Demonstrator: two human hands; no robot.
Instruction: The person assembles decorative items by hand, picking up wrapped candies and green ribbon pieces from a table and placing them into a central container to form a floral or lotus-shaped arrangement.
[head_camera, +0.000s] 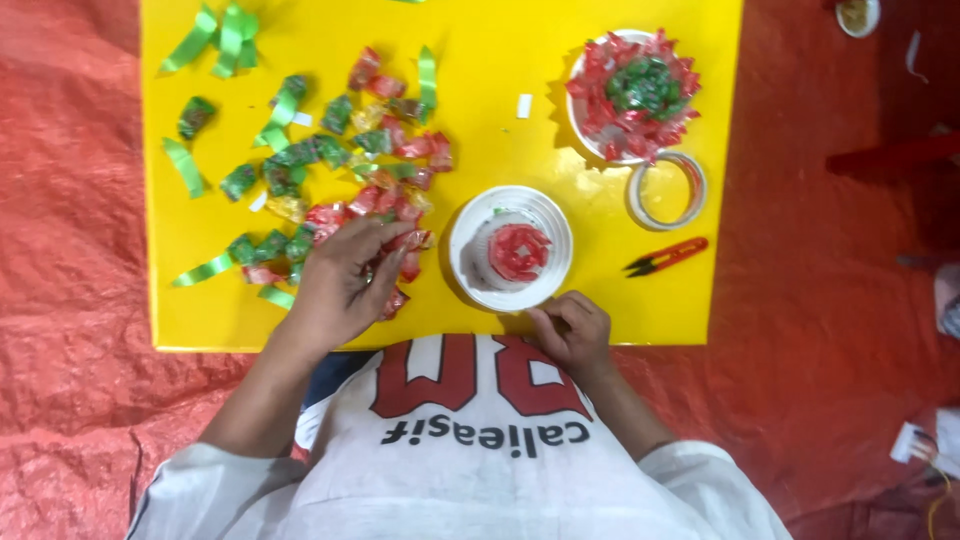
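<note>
A low yellow table (480, 150) carries a heap of red and green candy wrappers (350, 170). My left hand (340, 280) lies palm down on the near edge of that heap, fingers curled over red wrappers. My right hand (570, 330) rests loosely closed at the table's front edge, just below a white paper plate (468, 250) that bears a ring of red wrappers (519, 250) on its raised middle. Whether the right hand pinches anything is hidden. Farther back stands a second white plate (578, 125) with a finished red and green wrapper flower (635, 90).
Green ribbon strips (220, 35) lie at the table's back left. A roll of clear tape (667, 190) and red thread snips (668, 257) sit to the right of the plates. Red tarpaulin (80, 200) covers the floor all around.
</note>
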